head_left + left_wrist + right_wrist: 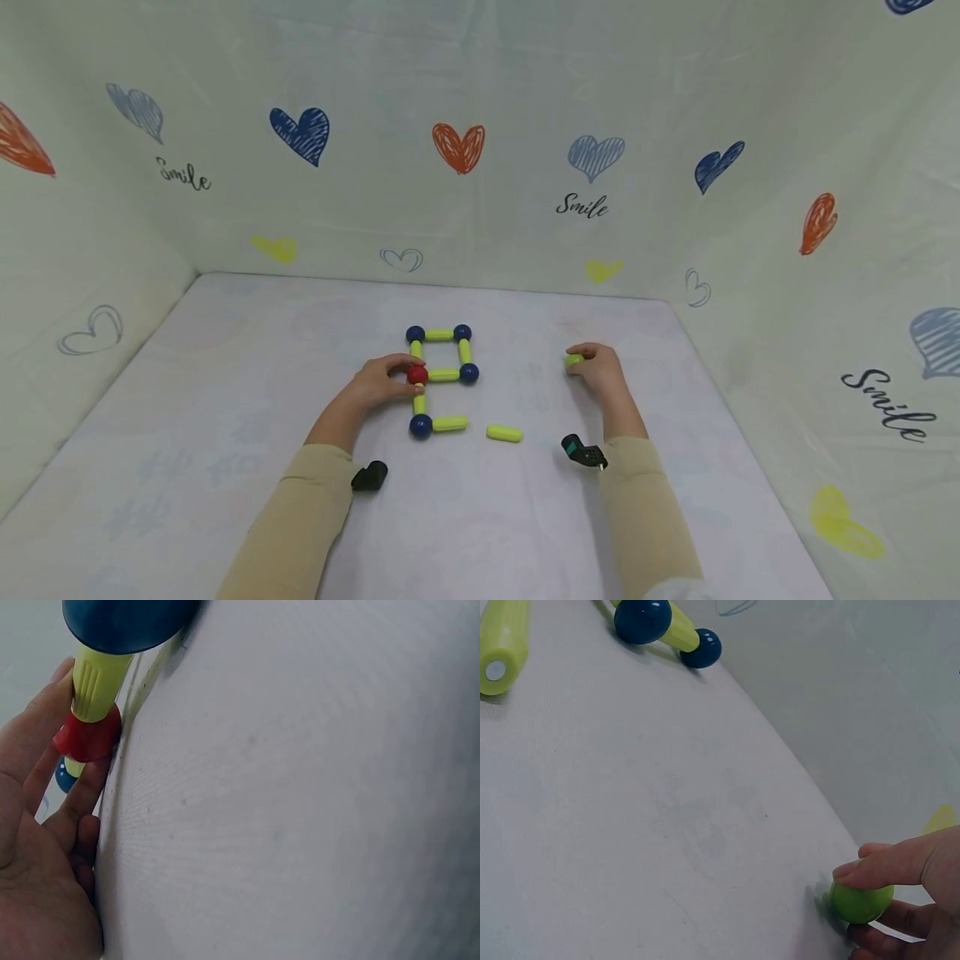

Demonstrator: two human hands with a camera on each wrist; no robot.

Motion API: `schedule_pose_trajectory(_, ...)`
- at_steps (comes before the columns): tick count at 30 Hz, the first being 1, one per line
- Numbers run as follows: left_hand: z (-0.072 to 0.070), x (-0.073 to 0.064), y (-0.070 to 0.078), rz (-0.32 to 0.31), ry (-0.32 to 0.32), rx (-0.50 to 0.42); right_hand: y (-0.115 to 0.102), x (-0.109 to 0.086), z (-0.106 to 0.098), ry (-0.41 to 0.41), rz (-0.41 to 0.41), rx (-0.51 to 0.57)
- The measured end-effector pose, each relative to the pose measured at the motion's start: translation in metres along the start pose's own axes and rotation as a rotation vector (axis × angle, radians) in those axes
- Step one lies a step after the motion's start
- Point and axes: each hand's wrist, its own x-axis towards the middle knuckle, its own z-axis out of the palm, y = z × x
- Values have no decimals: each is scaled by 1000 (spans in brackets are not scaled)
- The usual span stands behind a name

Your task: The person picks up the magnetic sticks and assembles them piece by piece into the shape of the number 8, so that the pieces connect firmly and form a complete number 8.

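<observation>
My left hand [372,382] pinches a red ball [417,375] between thumb and fingers. That ball is a corner of a flat figure made of yellow-green rods [444,376] and blue balls [469,373]. The figure has a closed square, plus a rod running toward me to a nearer blue ball [422,427] with another rod [450,424] pointing right. Off to the right, my right hand [602,372] holds a green ball [861,901] by thumb and fingertips, low over or on the table; exact contact is unclear.
A loose yellow-green rod [504,433] lies right of the figure, its pale round end facing the right wrist view. The white table [225,375] meets a cloth backdrop [517,225] printed with hearts. Black devices [371,476] sit at both wrists.
</observation>
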Motion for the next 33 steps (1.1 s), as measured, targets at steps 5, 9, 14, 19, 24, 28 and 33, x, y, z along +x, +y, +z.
schedule_pose_trajectory(5, -1, 0, 1, 2, 0, -4, -2, -8, 3, -18, -15, 11)
schedule_pose_trajectory(9, 0, -2, 1, -2, 2, -14, -2, -15, 9, -23, -61, 0)
schedule_pose_trajectory(14, 2, -2, 0, -1, 7, -28, -5, -24, 18, -16, -118, -13)
schedule_pose_trajectory(19, 3, -1, -1, 6, 15, -25, -12, -35, 26, -13, -140, -6)
schedule_pose_trajectory(24, 4, -2, -2, 1, 24, -24, -18, -45, 33, -13, -161, -5)
schedule_pose_trajectory(28, 4, -2, -2, 11, 28, -19, -22, -51, 40, -20, -172, 6)
schedule_pose_trajectory(33, 3, 1, -3, 28, 35, -30, -27, -59, 50, -53, -180, 24)
